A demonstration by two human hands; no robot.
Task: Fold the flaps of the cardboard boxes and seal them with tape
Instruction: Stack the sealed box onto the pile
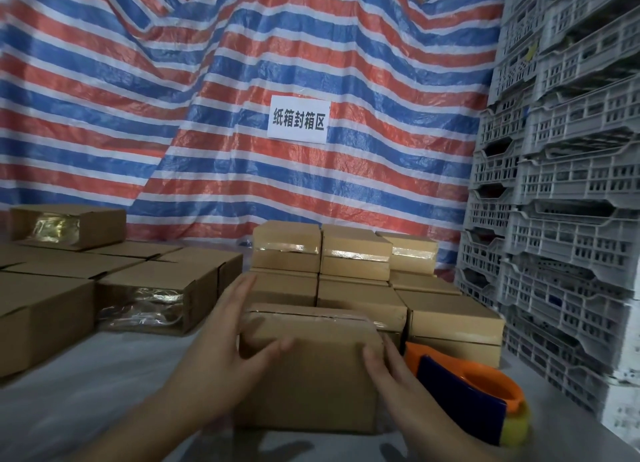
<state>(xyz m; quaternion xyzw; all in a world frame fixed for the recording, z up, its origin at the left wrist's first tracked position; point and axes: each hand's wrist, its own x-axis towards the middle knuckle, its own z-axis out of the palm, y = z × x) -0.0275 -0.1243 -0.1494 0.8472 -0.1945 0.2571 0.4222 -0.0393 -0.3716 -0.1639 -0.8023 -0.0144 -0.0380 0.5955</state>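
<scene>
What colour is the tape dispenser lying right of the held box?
Orange body with a dark blue panel, tape dispenser; seen in the head view.

My hands: two, left hand (221, 354) and right hand (388, 375)
Box between my fingers: one cardboard box (311, 375), lower centre
Tape dispensers: one orange tape dispenser (474, 392), lower right
Paper signs: one sign (298, 119), centre
Sealed boxes stacked centre: at least eight visible
Crate stacks: two at right

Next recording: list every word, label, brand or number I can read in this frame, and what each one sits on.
"纸箱封箱区": black characters on the white rectangular paper sign stuck to the red, white and blue striped tarpaulin.
No print is visible on the brown cardboard boxes, grey plastic crates or orange tape dispenser.
</scene>
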